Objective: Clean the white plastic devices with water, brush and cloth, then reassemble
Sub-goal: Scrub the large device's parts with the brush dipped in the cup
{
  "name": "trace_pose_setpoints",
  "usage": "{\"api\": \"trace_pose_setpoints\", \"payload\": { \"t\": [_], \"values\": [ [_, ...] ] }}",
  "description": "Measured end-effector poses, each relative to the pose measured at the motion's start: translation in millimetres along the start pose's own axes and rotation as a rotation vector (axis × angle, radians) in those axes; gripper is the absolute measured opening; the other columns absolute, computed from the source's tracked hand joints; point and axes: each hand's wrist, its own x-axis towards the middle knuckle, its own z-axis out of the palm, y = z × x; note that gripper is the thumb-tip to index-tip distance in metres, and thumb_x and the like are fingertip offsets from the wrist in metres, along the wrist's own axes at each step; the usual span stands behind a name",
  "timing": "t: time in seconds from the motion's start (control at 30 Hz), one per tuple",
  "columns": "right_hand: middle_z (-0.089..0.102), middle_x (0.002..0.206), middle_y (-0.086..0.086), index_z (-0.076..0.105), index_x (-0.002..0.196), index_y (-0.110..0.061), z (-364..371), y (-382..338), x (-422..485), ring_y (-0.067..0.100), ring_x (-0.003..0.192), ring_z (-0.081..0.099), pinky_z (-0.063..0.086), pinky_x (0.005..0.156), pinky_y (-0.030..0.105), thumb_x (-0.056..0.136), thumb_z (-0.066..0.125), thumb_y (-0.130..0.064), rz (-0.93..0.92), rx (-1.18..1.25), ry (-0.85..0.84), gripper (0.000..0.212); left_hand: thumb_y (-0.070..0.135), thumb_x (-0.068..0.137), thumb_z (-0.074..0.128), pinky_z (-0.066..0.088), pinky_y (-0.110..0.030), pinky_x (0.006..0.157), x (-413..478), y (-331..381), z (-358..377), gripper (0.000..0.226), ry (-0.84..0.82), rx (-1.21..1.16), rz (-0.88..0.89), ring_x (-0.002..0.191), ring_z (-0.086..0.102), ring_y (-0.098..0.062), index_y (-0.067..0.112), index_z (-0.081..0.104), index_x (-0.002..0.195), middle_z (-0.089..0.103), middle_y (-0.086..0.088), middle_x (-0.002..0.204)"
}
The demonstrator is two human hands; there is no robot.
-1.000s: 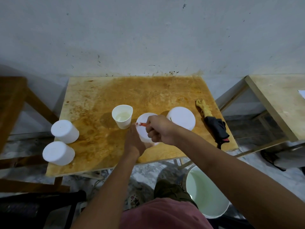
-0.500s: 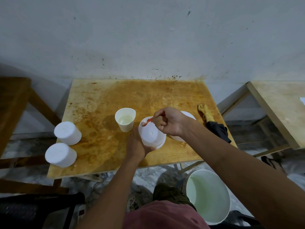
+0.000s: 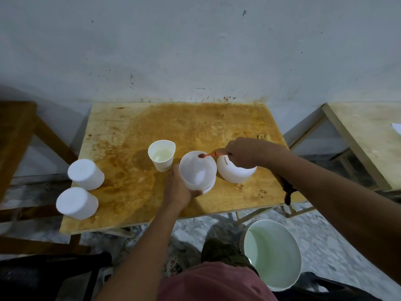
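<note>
Stained plywood tabletop (image 3: pixel 130 131) stands against a marked grey wall, and near its front edge, at the middle, is the white plastic shell (image 3: pixel 198 170) being cleaned, open side up and tilted toward the camera. The left hand (image 3: pixel 178 189) grips it from below and the left, fingers curled round its underside. The right hand (image 3: pixel 245 153) reaches in from the right and pinches the handle of a thin orange brush (image 3: pixel 209 154), whose dark tip sits at the shell's far rim. Just right of the shell, touching or nearly so, a second white part (image 3: pixel 235 173) rests on the tabletop, partly under the right hand. Just left stands a paper cup (image 3: pixel 161 155) with pale water in it. Well apart, at the left edge, two more white devices (image 3: pixel 85 173) (image 3: pixel 76 203) sit one behind the other. A dark cloth (image 3: pixel 287 191) hangs over the right front edge, mostly hidden by the forearm. On the floor below is a white bucket (image 3: pixel 291 242).
</note>
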Motion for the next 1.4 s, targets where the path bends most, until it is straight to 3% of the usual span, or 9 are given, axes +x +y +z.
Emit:
{"api": "trace_pose_setpoints", "payload": {
  "t": [0.3, 0.47, 0.6, 0.77, 0.9, 1.0, 1.13, 1.27, 1.4],
  "values": [
    [0.058, 0.079, -0.011, 0.063, 0.124, -0.036, -5, 1, -7, 0.014, 0.062, 0.052, 0.035, 0.047, 0.024, 0.095, 0.047, -0.026, 0.021, -0.274, 0.191, 0.035, 0.029, 0.048, 0.098, 0.048, -0.043, 0.096, -5, 4, 5, 0.113, -0.017, 0.035, 0.025, 0.124, 0.046, -0.023, 0.023, 0.028, 0.137, 0.046, -0.003, 0.136],
    [0.070, 0.093, -0.006, 0.070, 0.111, -0.027, -5, 2, -5, 0.018, 0.083, 0.065, 0.041, 0.054, 0.025, 0.090, 0.051, -0.032, 0.031, -0.228, 0.080, 0.028, 0.030, 0.046, 0.098, 0.053, -0.046, 0.091, -5, 3, 3, 0.110, -0.018, 0.035, 0.023, 0.119, 0.048, -0.023, 0.029, 0.027, 0.131, 0.047, -0.001, 0.132],
    [0.069, 0.089, -0.005, 0.071, 0.108, -0.029, -1, 6, -6, 0.015, 0.070, 0.060, 0.039, 0.050, 0.024, 0.091, 0.051, -0.037, 0.077, -0.220, 0.096, 0.027, 0.031, 0.046, 0.098, 0.051, -0.042, 0.093, -3, 2, 4, 0.109, -0.024, 0.038, 0.008, 0.120, 0.048, -0.022, 0.025, 0.031, 0.133, 0.048, -0.001, 0.133],
    [0.070, 0.096, 0.014, 0.067, 0.114, -0.003, 17, 6, -8, 0.014, 0.063, 0.045, 0.037, 0.056, 0.026, 0.092, 0.050, -0.037, 0.055, 0.132, -0.106, 0.044, 0.037, 0.044, 0.097, 0.054, -0.043, 0.092, -4, 3, 4, 0.108, -0.011, 0.007, 0.002, 0.117, 0.052, -0.020, 0.028, 0.033, 0.131, 0.051, 0.002, 0.129],
    [0.070, 0.101, 0.019, 0.068, 0.105, 0.005, 43, -4, -10, 0.012, 0.070, 0.059, 0.049, 0.074, 0.030, 0.094, 0.052, -0.032, 0.054, 0.418, -0.045, 0.042, 0.037, 0.049, 0.097, 0.052, -0.044, 0.098, -5, 6, 4, 0.110, -0.010, -0.018, 0.003, 0.123, 0.050, -0.019, 0.026, 0.032, 0.136, 0.050, 0.001, 0.135],
    [0.064, 0.072, 0.015, 0.068, 0.107, 0.003, 62, -14, -20, 0.004, 0.043, 0.041, 0.036, 0.052, 0.023, 0.093, 0.048, -0.026, 0.109, 0.455, 0.005, 0.038, 0.043, 0.046, 0.095, 0.052, -0.047, 0.097, -6, 7, 1, 0.108, -0.025, -0.058, -0.038, 0.121, 0.051, -0.021, 0.030, 0.032, 0.133, 0.051, 0.001, 0.132],
    [0.053, 0.055, 0.009, 0.068, 0.088, 0.011, 58, -16, -27, 0.008, 0.045, 0.036, 0.036, 0.054, 0.023, 0.092, 0.054, -0.025, 0.152, 0.608, 0.066, 0.038, 0.047, 0.045, 0.091, 0.050, -0.047, 0.099, -6, 7, 1, 0.108, -0.051, -0.081, -0.049, 0.121, 0.051, -0.024, 0.025, 0.034, 0.134, 0.052, -0.004, 0.132],
    [0.040, 0.053, -0.001, 0.071, 0.101, 0.003, 71, -30, -28, 0.009, 0.044, 0.032, 0.030, 0.043, 0.022, 0.092, 0.058, -0.027, 0.253, 0.936, 0.113, 0.034, 0.045, 0.051, 0.092, 0.049, -0.046, 0.101, -7, 10, 1, 0.108, -0.058, -0.018, -0.018, 0.123, 0.050, -0.023, 0.021, 0.031, 0.136, 0.049, -0.005, 0.135],
    [0.054, 0.054, -0.003, 0.076, 0.104, -0.008, 89, -36, -34, 0.006, 0.045, 0.040, 0.036, 0.049, 0.020, 0.095, 0.053, -0.026, 0.180, 0.709, 0.149, 0.031, 0.045, 0.051, 0.094, 0.046, -0.043, 0.103, -7, 14, 2, 0.108, -0.032, -0.040, -0.066, 0.123, 0.046, -0.019, 0.022, 0.032, 0.137, 0.048, -0.001, 0.135]
  ]
}}
